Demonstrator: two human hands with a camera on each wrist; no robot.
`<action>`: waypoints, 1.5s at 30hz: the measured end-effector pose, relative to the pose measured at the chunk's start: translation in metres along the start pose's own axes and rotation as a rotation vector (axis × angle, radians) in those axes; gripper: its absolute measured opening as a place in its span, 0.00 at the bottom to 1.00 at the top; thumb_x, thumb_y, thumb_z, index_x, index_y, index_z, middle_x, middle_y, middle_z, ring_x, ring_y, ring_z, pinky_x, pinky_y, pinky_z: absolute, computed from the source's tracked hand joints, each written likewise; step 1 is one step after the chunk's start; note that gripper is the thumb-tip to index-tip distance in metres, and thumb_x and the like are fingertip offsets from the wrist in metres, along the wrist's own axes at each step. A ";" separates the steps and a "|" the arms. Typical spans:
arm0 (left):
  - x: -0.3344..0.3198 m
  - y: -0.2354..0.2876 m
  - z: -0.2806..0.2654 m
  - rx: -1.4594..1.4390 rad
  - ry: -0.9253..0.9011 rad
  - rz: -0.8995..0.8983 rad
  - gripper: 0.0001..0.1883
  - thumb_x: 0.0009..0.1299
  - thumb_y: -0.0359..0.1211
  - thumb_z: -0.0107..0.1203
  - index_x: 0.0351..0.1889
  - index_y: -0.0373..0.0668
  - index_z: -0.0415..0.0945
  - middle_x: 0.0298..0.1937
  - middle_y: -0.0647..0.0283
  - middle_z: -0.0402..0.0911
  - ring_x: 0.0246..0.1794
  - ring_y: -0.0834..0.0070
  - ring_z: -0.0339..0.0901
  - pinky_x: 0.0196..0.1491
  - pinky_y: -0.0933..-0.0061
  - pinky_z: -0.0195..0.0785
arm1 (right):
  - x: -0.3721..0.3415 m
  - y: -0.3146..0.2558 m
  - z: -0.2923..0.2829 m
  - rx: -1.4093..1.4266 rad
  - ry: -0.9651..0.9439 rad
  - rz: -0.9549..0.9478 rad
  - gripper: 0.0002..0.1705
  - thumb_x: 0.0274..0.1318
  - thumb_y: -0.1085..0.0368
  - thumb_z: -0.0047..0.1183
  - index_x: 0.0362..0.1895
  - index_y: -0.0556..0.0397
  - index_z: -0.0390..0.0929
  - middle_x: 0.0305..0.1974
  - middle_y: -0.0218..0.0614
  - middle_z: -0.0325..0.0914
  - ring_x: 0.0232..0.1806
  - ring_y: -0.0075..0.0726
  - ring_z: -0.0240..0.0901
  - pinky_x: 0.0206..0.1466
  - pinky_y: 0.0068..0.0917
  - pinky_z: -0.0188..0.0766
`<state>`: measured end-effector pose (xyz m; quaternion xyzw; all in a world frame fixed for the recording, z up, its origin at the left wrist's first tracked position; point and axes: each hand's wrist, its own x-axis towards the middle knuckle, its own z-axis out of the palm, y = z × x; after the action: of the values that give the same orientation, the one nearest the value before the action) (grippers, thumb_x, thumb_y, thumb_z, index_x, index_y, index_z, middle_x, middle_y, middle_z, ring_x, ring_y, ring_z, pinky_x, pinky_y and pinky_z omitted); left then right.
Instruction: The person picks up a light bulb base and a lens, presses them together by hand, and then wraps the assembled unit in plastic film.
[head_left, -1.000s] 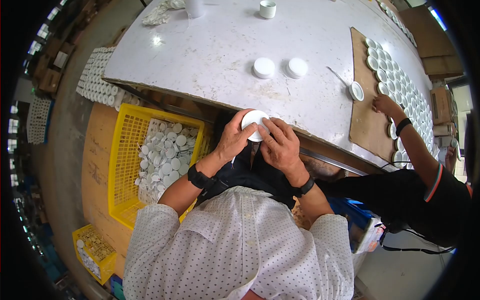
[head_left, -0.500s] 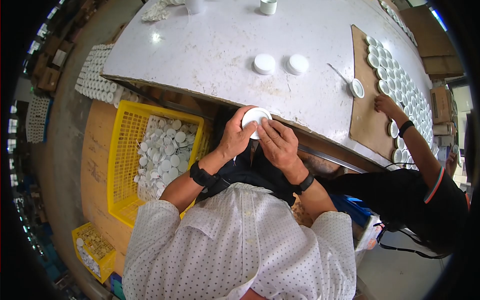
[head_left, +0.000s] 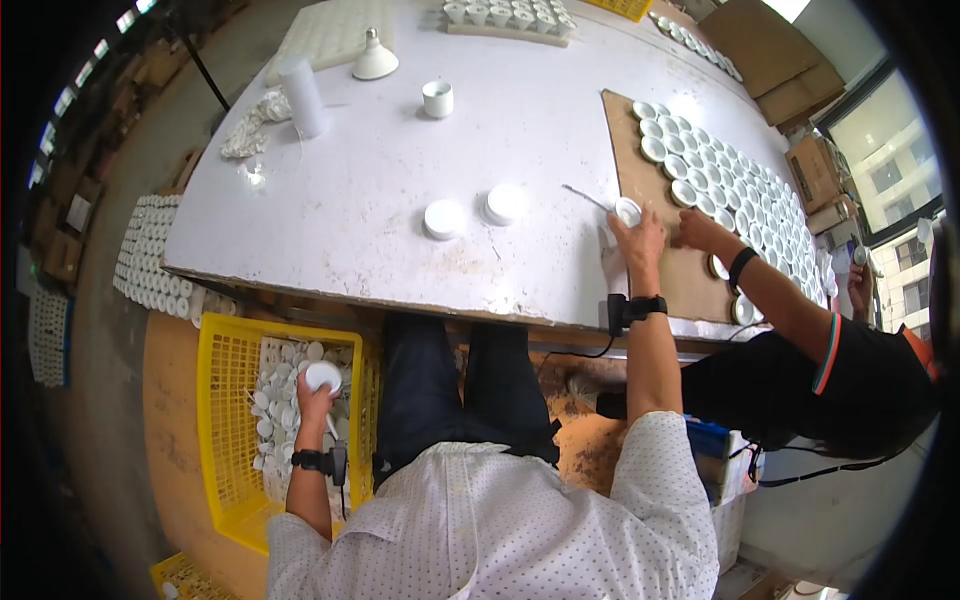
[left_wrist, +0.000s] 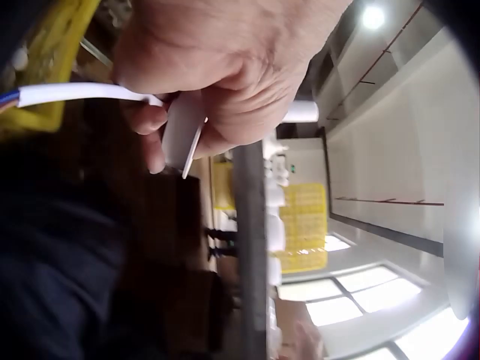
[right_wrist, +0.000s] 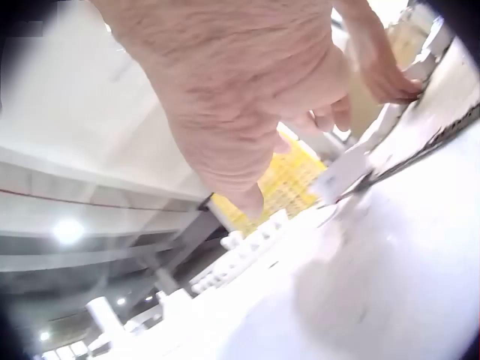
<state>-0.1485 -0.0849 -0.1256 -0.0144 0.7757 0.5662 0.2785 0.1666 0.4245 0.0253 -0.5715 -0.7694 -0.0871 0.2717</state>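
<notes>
Over the yellow basket (head_left: 215, 470), my left hand (head_left: 313, 402) pinches a white round disc (head_left: 323, 377) by its edge. In the left wrist view a white sleeved cable (left_wrist: 82, 93), with blue and brown wire ends, runs from beside the disc (left_wrist: 184, 131). My right hand (head_left: 642, 240) reaches across the table to a small white round cup (head_left: 627, 211), thumb and fingers spread apart at its rim. A thin stick-like tool (head_left: 585, 197) lies beside this cup. Two white round pieces (head_left: 445, 219) (head_left: 505, 204) sit nearer the table's middle.
Rows of white cups (head_left: 740, 190) cover a brown cardboard sheet (head_left: 650, 230) at right. There another person's hand (head_left: 703, 232) works close to mine. Loose white discs (head_left: 270, 400) fill the basket. A white pot (head_left: 437, 98), a cylinder (head_left: 302, 95) and a cone-shaped lamp (head_left: 375, 58) stand farther back.
Both hands held the white disc together at the table edge. Now the left hand has carried it left over the basket, and the right has moved out to the cup. The head view has shifted.
</notes>
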 end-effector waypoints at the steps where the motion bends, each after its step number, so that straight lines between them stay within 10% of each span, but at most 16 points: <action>1: 0.006 -0.016 -0.019 -0.019 0.051 -0.084 0.30 0.57 0.20 0.46 0.59 0.40 0.55 0.48 0.56 0.71 0.43 0.62 0.74 0.35 0.69 0.74 | 0.007 0.007 0.004 0.107 -0.154 0.112 0.37 0.38 0.46 0.60 0.54 0.51 0.69 0.48 0.55 0.72 0.51 0.55 0.67 0.54 0.41 0.64; 5: 0.007 -0.051 -0.085 -0.019 0.192 -0.362 0.34 0.54 0.23 0.50 0.61 0.42 0.53 0.47 0.53 0.70 0.43 0.62 0.74 0.24 0.70 0.68 | 0.017 0.012 -0.003 0.329 -0.432 0.249 0.39 0.36 0.44 0.59 0.51 0.55 0.71 0.47 0.56 0.72 0.50 0.55 0.68 0.53 0.38 0.65; 9: 0.041 -0.113 -0.126 0.425 0.366 -0.013 0.38 0.54 0.28 0.58 0.62 0.35 0.52 0.54 0.48 0.68 0.49 0.60 0.72 0.47 0.67 0.68 | -0.006 0.010 -0.016 0.588 0.043 0.207 0.36 0.38 0.50 0.62 0.50 0.61 0.71 0.47 0.51 0.73 0.48 0.52 0.70 0.50 0.39 0.67; 13: -0.033 0.066 -0.017 0.046 -0.087 0.153 0.22 0.63 0.30 0.55 0.54 0.33 0.65 0.53 0.56 0.72 0.51 0.70 0.72 0.50 0.75 0.65 | -0.046 -0.042 -0.064 0.767 -0.172 -0.027 0.37 0.35 0.63 0.66 0.54 0.58 0.68 0.46 0.47 0.73 0.45 0.50 0.70 0.50 0.35 0.66; 16: -0.084 0.160 0.053 -0.018 -0.591 0.465 0.29 0.58 0.23 0.55 0.59 0.35 0.60 0.58 0.56 0.68 0.58 0.68 0.67 0.54 0.72 0.64 | -0.088 -0.097 -0.087 0.956 -0.296 -0.622 0.41 0.30 0.67 0.68 0.56 0.56 0.65 0.48 0.45 0.71 0.44 0.48 0.69 0.49 0.35 0.67; 23: -0.117 0.178 0.118 -0.052 -1.056 0.339 0.40 0.55 0.18 0.54 0.66 0.38 0.47 0.62 0.58 0.62 0.60 0.72 0.63 0.59 0.71 0.60 | -0.143 -0.169 -0.123 0.959 -0.614 -1.079 0.45 0.29 0.65 0.66 0.60 0.49 0.62 0.57 0.41 0.64 0.47 0.47 0.67 0.50 0.34 0.66; 28: -0.116 0.150 0.112 -0.237 -0.949 0.318 0.36 0.55 0.18 0.55 0.63 0.36 0.53 0.56 0.59 0.67 0.56 0.73 0.66 0.55 0.73 0.64 | -0.119 -0.162 -0.108 1.120 -0.785 -0.765 0.40 0.34 0.62 0.69 0.56 0.53 0.67 0.54 0.42 0.67 0.54 0.40 0.65 0.53 0.34 0.65; 32: -0.122 0.144 0.098 -0.267 -0.891 0.164 0.38 0.53 0.15 0.53 0.63 0.37 0.52 0.55 0.58 0.66 0.50 0.70 0.71 0.43 0.71 0.74 | -0.050 -0.135 -0.002 0.773 -0.241 -0.157 0.26 0.41 0.59 0.64 0.45 0.60 0.73 0.31 0.42 0.77 0.29 0.33 0.73 0.32 0.25 0.70; 34: -0.121 0.139 0.095 -0.230 -0.854 0.159 0.37 0.53 0.16 0.54 0.62 0.36 0.52 0.55 0.58 0.66 0.49 0.71 0.71 0.43 0.72 0.75 | -0.024 -0.134 0.004 0.764 -0.395 0.094 0.29 0.42 0.53 0.63 0.43 0.65 0.73 0.25 0.37 0.73 0.23 0.27 0.69 0.25 0.23 0.67; 45: -0.120 0.121 0.091 -0.251 -0.799 0.151 0.36 0.52 0.17 0.58 0.60 0.34 0.56 0.54 0.59 0.68 0.54 0.74 0.67 0.53 0.73 0.68 | -0.011 -0.129 0.028 1.033 -0.642 0.297 0.14 0.46 0.61 0.61 0.28 0.58 0.73 0.20 0.29 0.70 0.18 0.18 0.63 0.20 0.18 0.60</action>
<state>-0.0499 0.0042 0.0149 0.2294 0.5308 0.6360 0.5110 0.0401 0.3852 0.0185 -0.4650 -0.6676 0.5108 0.2777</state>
